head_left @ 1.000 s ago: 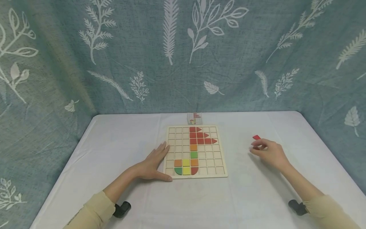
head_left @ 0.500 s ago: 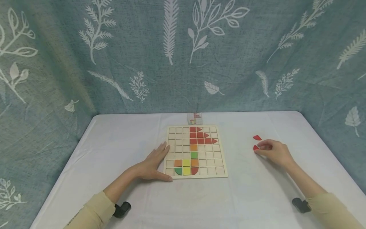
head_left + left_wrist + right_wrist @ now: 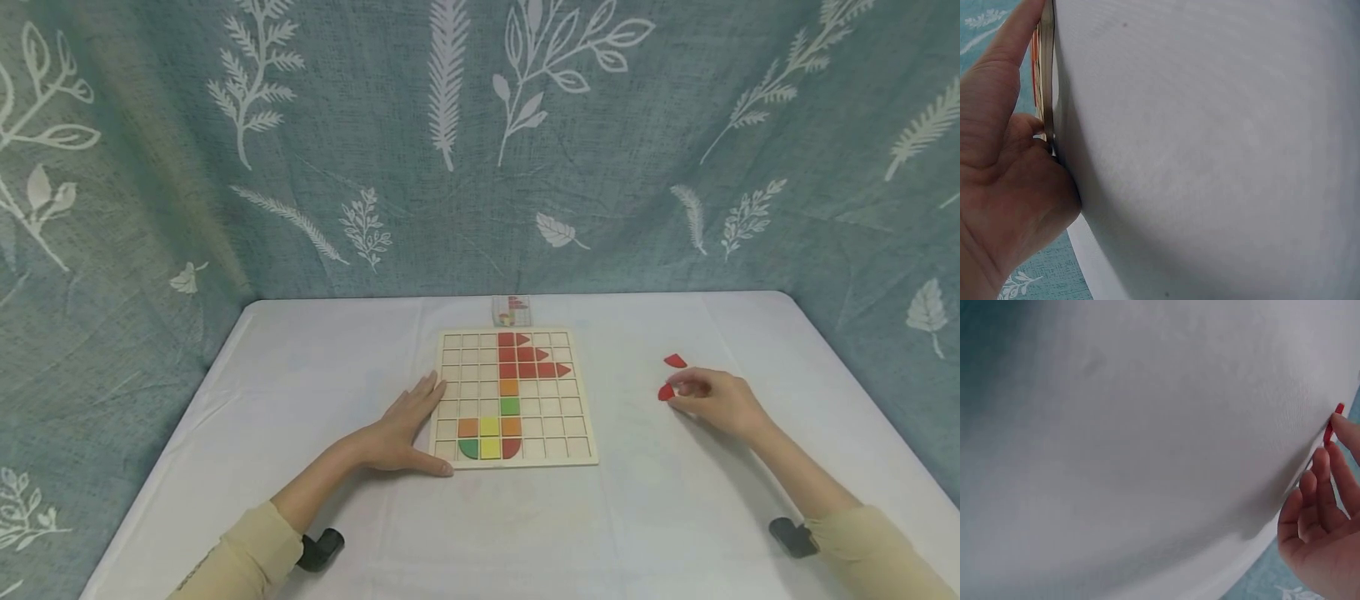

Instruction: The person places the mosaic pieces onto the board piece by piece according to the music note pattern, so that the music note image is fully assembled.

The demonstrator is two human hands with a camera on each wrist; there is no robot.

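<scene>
A wooden grid board (image 3: 555,407) lies mid-table in the head view, with red, orange, yellow and green tiles set in its cells. My left hand (image 3: 401,433) rests at the board's left edge, fingers spread and straight, thumb along the near corner. Off to the right, my right hand (image 3: 716,402) pinches a red quarter-round tile (image 3: 666,392) between thumb and fingertips. In the right wrist view this red tile (image 3: 1334,425) shows edge-on, tilted up close over the white cloth. Another red tile (image 3: 675,361) with a curved edge lies just beyond those fingertips.
Behind the board stands a small pattern card (image 3: 512,311) with a similar coloured figure. A white cloth (image 3: 525,533) covers the table, and a blue-green leaf-print curtain (image 3: 375,125) hangs behind it and at both sides.
My right hand has drawn slightly back to the right, uncovering the far red tile. The pinched tile, hidden at first, has come into view and turned in the fingertips. My left hand stays put.
</scene>
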